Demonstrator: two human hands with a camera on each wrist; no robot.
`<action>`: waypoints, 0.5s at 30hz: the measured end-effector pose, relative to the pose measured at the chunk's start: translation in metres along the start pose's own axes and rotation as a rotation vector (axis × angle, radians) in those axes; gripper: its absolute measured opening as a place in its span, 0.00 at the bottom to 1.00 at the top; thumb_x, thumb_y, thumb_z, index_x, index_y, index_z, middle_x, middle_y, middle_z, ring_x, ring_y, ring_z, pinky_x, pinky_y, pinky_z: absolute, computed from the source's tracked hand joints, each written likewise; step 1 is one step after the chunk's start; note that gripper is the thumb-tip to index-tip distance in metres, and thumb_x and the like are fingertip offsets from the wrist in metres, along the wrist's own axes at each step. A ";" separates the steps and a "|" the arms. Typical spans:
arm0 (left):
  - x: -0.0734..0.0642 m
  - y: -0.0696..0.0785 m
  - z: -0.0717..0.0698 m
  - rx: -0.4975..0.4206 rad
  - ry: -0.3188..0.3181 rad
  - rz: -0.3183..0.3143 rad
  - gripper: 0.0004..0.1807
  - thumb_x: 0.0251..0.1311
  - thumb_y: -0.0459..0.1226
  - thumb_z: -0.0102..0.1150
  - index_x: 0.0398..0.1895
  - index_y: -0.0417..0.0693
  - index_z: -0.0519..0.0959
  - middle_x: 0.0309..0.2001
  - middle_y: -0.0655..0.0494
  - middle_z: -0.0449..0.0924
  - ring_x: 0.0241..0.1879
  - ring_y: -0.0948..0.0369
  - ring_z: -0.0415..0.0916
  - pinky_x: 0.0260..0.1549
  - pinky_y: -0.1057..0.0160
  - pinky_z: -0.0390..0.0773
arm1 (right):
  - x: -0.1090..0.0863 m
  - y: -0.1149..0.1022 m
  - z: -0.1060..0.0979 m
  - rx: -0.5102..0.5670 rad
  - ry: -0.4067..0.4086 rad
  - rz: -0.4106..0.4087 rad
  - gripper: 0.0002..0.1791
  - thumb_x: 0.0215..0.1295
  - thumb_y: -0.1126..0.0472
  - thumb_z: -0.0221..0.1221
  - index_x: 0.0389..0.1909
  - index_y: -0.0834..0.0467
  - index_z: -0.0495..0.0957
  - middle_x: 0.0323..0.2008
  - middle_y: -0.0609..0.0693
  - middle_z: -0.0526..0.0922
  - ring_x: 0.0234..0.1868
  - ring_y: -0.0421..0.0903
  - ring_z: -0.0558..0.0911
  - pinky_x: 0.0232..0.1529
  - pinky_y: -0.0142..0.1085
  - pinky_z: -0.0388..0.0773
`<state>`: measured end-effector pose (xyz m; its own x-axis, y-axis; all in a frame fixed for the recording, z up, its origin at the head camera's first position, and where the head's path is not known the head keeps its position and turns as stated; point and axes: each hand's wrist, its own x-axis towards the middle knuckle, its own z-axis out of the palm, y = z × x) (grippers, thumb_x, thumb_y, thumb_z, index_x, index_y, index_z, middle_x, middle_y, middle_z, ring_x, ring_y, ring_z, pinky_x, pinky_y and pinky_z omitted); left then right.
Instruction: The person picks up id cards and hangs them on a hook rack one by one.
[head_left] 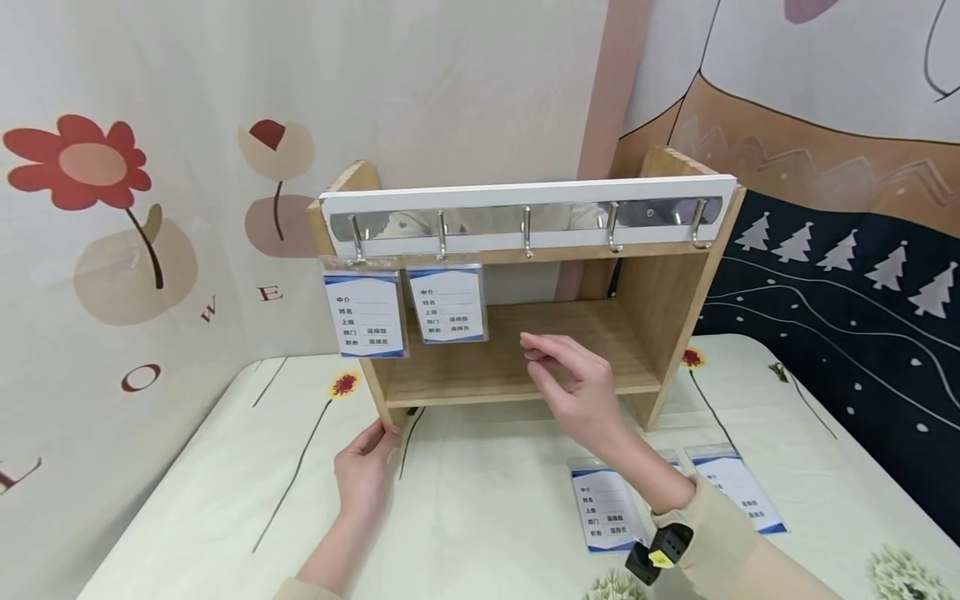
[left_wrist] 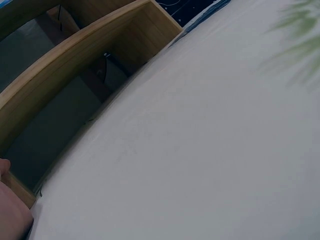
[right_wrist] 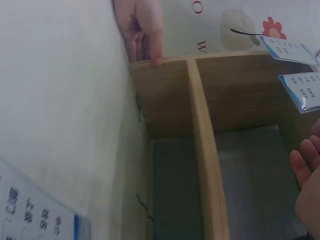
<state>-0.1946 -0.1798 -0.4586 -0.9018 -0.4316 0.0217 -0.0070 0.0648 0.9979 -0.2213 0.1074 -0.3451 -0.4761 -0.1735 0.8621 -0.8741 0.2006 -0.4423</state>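
Note:
A wooden shelf stands on the table, with a white hook rail across its top front. Two clear-sleeved badge cards hang from the rail's left hooks: one badge card on the leftmost hook, another badge card on the second. My left hand holds the foot of the shelf's left side panel, its thumb on the front edge. In front of the shelf's opening, my right hand is raised with loosely curled fingers and nothing between them. The right wrist view shows its fingers near the hanging cards.
More badge cards lie on the table at front right: a badge card, another badge card, and one partly behind my right forearm. The remaining hooks on the rail hold nothing. Printed curtains back the pale table cover.

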 end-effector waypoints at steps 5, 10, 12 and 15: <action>0.000 0.000 0.000 0.006 -0.003 0.000 0.23 0.69 0.36 0.64 0.64 0.34 0.78 0.59 0.35 0.79 0.44 0.73 0.81 0.42 0.80 0.76 | -0.010 0.002 -0.011 -0.033 -0.071 -0.006 0.21 0.58 0.83 0.63 0.53 0.67 0.84 0.45 0.55 0.87 0.42 0.49 0.85 0.46 0.27 0.81; 0.000 0.000 0.000 0.015 -0.004 -0.005 0.23 0.70 0.36 0.63 0.64 0.35 0.78 0.59 0.36 0.78 0.49 0.66 0.81 0.42 0.81 0.75 | -0.017 0.004 -0.023 -0.063 -0.139 -0.001 0.22 0.58 0.83 0.64 0.53 0.66 0.83 0.45 0.55 0.87 0.41 0.50 0.85 0.45 0.28 0.82; 0.000 0.001 0.000 0.020 -0.003 -0.008 0.23 0.70 0.37 0.63 0.64 0.35 0.78 0.60 0.36 0.79 0.51 0.63 0.81 0.42 0.81 0.75 | -0.019 0.005 -0.026 -0.071 -0.167 0.006 0.22 0.58 0.82 0.64 0.53 0.66 0.83 0.45 0.56 0.87 0.40 0.50 0.85 0.42 0.29 0.83; 0.000 0.001 0.000 0.019 0.000 -0.010 0.23 0.69 0.37 0.64 0.64 0.35 0.78 0.59 0.36 0.79 0.51 0.63 0.81 0.41 0.81 0.75 | -0.021 0.007 -0.030 -0.076 -0.216 0.018 0.22 0.59 0.82 0.64 0.54 0.66 0.83 0.47 0.58 0.87 0.40 0.51 0.86 0.39 0.32 0.84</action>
<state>-0.1946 -0.1801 -0.4579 -0.9015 -0.4327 0.0117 -0.0244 0.0778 0.9967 -0.2147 0.1417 -0.3590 -0.5085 -0.3700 0.7775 -0.8593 0.2761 -0.4306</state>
